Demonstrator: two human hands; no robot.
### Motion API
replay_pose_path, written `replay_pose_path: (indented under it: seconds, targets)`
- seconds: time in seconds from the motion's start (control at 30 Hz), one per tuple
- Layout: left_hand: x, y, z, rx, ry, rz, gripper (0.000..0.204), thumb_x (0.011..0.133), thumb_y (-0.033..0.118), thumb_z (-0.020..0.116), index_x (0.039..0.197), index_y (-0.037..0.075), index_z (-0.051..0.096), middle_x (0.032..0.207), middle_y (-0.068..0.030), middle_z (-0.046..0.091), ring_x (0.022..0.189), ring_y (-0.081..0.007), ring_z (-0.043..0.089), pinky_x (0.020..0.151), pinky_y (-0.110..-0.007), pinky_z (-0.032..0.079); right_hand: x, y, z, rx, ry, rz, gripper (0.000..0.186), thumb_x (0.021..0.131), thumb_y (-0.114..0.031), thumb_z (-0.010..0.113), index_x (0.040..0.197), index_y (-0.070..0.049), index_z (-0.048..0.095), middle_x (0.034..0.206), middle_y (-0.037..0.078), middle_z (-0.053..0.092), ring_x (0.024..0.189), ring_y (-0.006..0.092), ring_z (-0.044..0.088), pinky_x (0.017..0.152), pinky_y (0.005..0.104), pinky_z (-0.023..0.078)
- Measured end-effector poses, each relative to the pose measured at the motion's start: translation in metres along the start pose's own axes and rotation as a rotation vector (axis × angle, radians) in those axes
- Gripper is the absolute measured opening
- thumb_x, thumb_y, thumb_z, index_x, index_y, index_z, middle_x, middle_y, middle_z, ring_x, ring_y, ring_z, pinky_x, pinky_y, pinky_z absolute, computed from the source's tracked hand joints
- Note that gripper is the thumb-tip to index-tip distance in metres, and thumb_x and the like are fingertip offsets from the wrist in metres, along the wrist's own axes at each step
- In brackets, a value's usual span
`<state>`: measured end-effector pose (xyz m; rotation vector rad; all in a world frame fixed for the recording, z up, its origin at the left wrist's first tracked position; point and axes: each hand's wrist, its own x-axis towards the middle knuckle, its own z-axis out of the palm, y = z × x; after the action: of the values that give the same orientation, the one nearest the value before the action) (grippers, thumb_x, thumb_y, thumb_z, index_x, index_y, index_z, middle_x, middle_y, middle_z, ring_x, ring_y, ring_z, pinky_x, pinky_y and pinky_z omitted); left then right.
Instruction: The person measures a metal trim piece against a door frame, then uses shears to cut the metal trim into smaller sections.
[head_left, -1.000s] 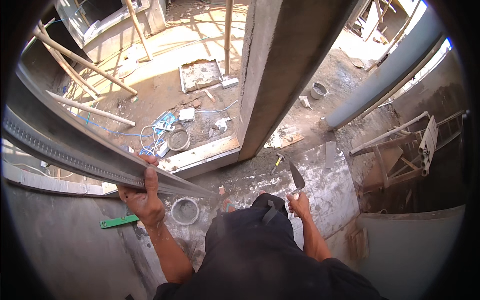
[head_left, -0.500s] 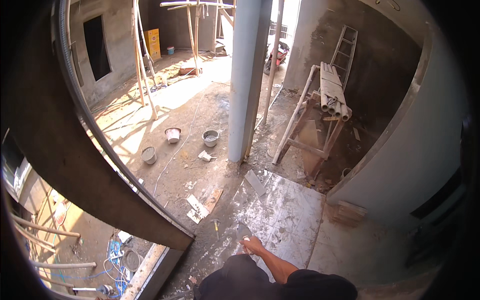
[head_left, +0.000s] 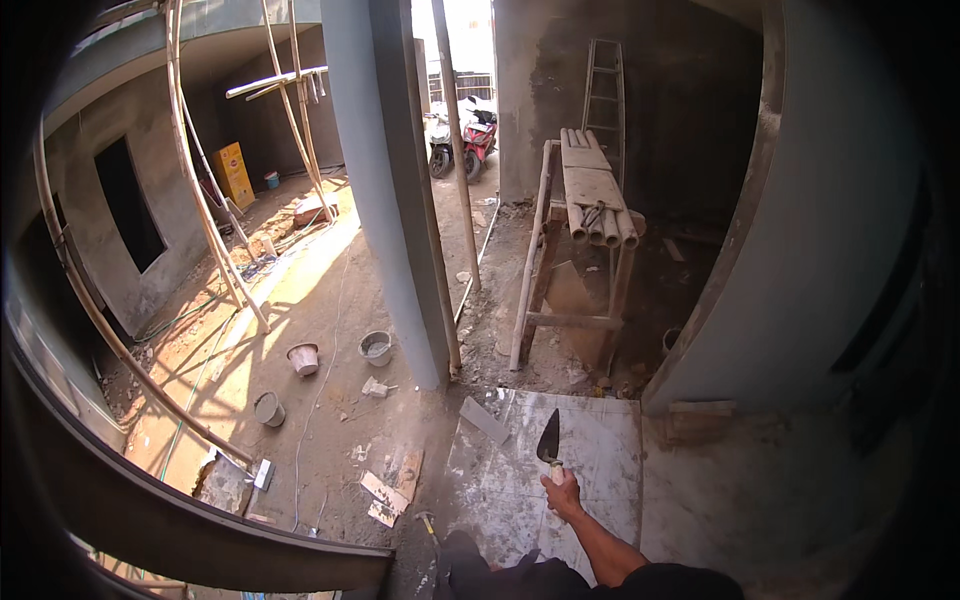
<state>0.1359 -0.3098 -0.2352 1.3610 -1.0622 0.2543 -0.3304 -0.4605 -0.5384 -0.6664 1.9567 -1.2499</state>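
My right hand [head_left: 562, 497] grips the handle of a pointed trowel [head_left: 548, 440], its dark blade pointing away from me, over the dusty, white-smeared tiled floor [head_left: 600, 460]. A grey flat strip [head_left: 484, 419] lies on that floor beyond the trowel, to its left. A hammer [head_left: 428, 528] with a yellow handle lies left of my arm, and loose board pieces [head_left: 385, 497] are farther left on the dirt. A dark curved edge of the structure [head_left: 200, 510] crosses the lower left. My left hand is out of view.
A blue-grey column [head_left: 365, 170] rises ahead, with buckets [head_left: 375, 348] at its left. Bamboo scaffold poles [head_left: 215, 240] stand farther left. Right of the column are a wooden trestle carrying pipes [head_left: 595, 190], a ladder [head_left: 605, 75] and a curved wall [head_left: 730, 300]. Parked motorbikes [head_left: 478, 135] show beyond.
The view has swung up and right, away from the long metal strip my left hand held. That hand has left view. The trowel stays in my right hand.
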Motion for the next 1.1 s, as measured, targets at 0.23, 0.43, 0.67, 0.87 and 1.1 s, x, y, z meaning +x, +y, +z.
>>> replay_pose_path:
  seconds: [0.23,0.43,0.67,0.87,1.1]
  targets:
    - [0.005,0.02,0.124,-0.273,-0.288,-0.194,0.044,0.092,0.001,0.062,0.132,-0.01,0.046,0.094,-0.0114,0.061,0.079,-0.0194,0.058,0.067,-0.031,0.05,0.107,-0.134,-0.046,0.35,0.04,0.023,0.029,0.089,-0.017,0.07,0.101,-0.005,0.047,0.07,0.004,0.054,0.046,0.01,0.049,0.035,0.0284,0.04]
    - [0.006,0.031,0.221,-0.125,-0.26,-0.326,0.049,0.095,0.009,0.067,0.134,-0.012,0.045,0.122,-0.023,0.06,0.101,-0.0268,0.06,0.086,-0.038,0.052,0.237,-0.248,-0.081,0.513,0.298,-0.375,0.022,0.095,-0.027,0.067,0.101,-0.012,0.052,0.069,0.0,0.052,0.044,0.0074,0.047,0.036,0.0256,0.038]
    - [0.025,0.067,0.316,-0.122,-0.429,-0.539,0.06,0.097,0.013,0.067,0.143,-0.011,0.038,0.138,-0.0254,0.051,0.125,-0.0301,0.051,0.108,-0.04,0.041,0.414,-0.295,-0.144,0.22,0.563,-0.64,0.023,0.093,-0.027,0.068,0.097,-0.005,0.06,0.073,0.003,0.056,0.053,0.0111,0.052,0.046,0.0299,0.042]
    - [0.021,0.08,0.352,-0.116,-0.278,-0.504,0.06,0.096,0.012,0.067,0.143,-0.011,0.039,0.137,-0.0262,0.051,0.124,-0.0323,0.052,0.108,-0.041,0.041,0.496,-0.347,-0.198,-0.107,0.593,-0.701,0.034,0.086,-0.025,0.072,0.092,0.007,0.064,0.084,0.021,0.064,0.077,0.036,0.063,0.072,0.0488,0.048]
    - [-0.008,0.055,0.363,0.233,-0.023,-0.298,0.049,0.091,0.015,0.072,0.128,-0.012,0.054,0.124,-0.0261,0.062,0.108,-0.036,0.064,0.095,-0.046,0.053,0.587,-0.394,-0.211,-0.453,0.671,-0.594,0.036,0.085,-0.026,0.072,0.108,0.001,0.065,0.105,0.024,0.063,0.102,0.0429,0.061,0.087,0.0535,0.049]
